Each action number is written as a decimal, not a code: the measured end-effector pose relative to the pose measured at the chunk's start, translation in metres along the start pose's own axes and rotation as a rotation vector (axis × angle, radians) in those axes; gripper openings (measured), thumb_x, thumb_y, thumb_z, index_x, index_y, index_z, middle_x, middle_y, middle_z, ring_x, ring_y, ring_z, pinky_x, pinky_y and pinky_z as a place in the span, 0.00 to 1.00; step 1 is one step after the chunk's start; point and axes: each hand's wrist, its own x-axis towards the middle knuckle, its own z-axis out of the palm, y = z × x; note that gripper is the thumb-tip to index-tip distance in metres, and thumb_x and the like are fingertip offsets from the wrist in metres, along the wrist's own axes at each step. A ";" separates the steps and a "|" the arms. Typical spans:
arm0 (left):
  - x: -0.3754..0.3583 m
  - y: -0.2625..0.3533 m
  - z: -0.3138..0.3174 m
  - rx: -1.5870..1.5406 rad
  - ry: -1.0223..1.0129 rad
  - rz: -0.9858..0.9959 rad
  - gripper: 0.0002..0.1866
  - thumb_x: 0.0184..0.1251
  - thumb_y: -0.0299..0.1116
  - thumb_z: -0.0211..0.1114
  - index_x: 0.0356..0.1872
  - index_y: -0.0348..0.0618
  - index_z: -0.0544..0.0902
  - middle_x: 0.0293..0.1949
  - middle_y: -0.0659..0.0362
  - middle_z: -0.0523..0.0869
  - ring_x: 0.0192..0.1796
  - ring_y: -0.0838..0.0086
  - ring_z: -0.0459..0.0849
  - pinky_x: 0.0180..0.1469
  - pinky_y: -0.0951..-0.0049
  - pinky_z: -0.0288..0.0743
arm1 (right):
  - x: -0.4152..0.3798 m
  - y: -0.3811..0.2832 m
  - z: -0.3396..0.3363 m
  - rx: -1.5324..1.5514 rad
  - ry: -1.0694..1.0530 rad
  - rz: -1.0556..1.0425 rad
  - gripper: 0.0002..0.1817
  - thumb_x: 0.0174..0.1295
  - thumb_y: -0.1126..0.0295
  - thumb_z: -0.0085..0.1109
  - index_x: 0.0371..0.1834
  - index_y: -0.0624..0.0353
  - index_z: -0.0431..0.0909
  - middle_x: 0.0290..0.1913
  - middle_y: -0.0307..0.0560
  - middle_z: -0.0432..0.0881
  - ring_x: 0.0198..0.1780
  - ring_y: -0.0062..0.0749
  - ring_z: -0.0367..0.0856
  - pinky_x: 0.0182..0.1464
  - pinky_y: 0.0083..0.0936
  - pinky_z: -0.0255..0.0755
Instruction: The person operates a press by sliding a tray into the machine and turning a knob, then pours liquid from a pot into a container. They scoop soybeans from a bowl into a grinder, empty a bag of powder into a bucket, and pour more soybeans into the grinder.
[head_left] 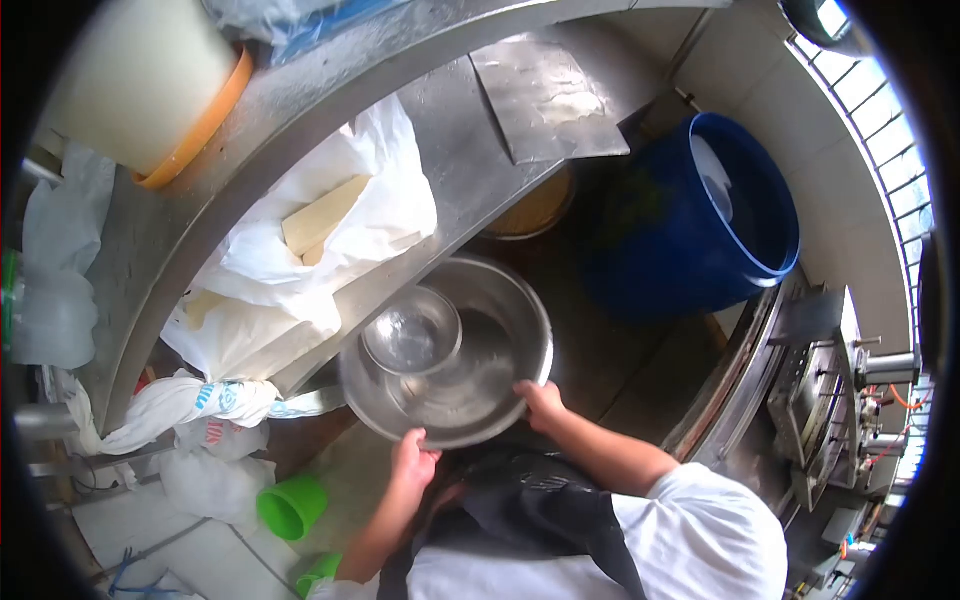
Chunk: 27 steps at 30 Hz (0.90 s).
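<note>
A wide stainless steel basin (455,405) is held in front of my body, gripped at its near rim by both hands. My left hand (412,462) pinches the rim at the lower left, thumb uppermost. On the right side of the rim, my right hand (542,403) is closed the same way. Inside the basin, toward its far left, sits a smaller metal bowl (412,330). The basin's far left edge comes right up to the front of a steel shelf (455,130).
White plastic bags (390,170) with pale blocks (325,215) lie on the shelf. A large blue barrel (690,220) stands ahead right. Metal machinery (820,390) lines the right wall. Green containers (292,507) are low on the left, and a whitish bucket (150,80) sits upper left.
</note>
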 end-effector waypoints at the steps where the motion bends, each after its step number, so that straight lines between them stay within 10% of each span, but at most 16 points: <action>1: 0.003 -0.015 -0.007 0.007 -0.043 -0.074 0.08 0.68 0.23 0.60 0.47 0.40 0.76 0.43 0.55 0.82 0.42 0.66 0.84 0.36 0.66 0.78 | -0.014 0.000 -0.025 -0.012 0.044 -0.039 0.22 0.57 0.76 0.67 0.56 0.69 0.78 0.45 0.52 0.82 0.44 0.43 0.84 0.47 0.45 0.82; 5: -0.014 -0.061 0.036 0.129 -0.246 -0.175 0.17 0.71 0.24 0.62 0.58 0.27 0.77 0.54 0.43 0.84 0.55 0.51 0.87 0.60 0.44 0.84 | -0.080 -0.025 -0.107 0.168 0.120 -0.201 0.12 0.56 0.79 0.64 0.44 0.69 0.81 0.37 0.49 0.83 0.42 0.38 0.84 0.47 0.38 0.79; 15: -0.089 -0.070 0.174 0.457 -0.655 -0.226 0.10 0.78 0.32 0.64 0.49 0.34 0.83 0.45 0.55 0.87 0.49 0.64 0.90 0.56 0.55 0.87 | -0.208 -0.093 -0.178 0.383 0.139 -0.693 0.26 0.59 0.75 0.62 0.63 0.66 0.74 0.55 0.47 0.80 0.54 0.34 0.80 0.62 0.36 0.75; 22: -0.098 -0.016 0.319 0.322 -0.967 0.305 0.19 0.77 0.41 0.68 0.59 0.43 0.77 0.50 0.60 0.85 0.50 0.72 0.87 0.54 0.64 0.85 | -0.158 -0.226 -0.141 0.508 -0.007 -0.968 0.27 0.61 0.73 0.64 0.66 0.65 0.75 0.59 0.47 0.80 0.59 0.37 0.80 0.64 0.37 0.76; 27: -0.046 -0.003 0.325 0.771 -0.729 0.666 0.23 0.77 0.46 0.68 0.62 0.42 0.75 0.45 0.63 0.84 0.44 0.75 0.82 0.54 0.70 0.80 | -0.072 -0.362 -0.065 0.567 -0.273 -0.919 0.15 0.73 0.67 0.64 0.53 0.65 0.74 0.48 0.50 0.82 0.49 0.40 0.84 0.54 0.43 0.81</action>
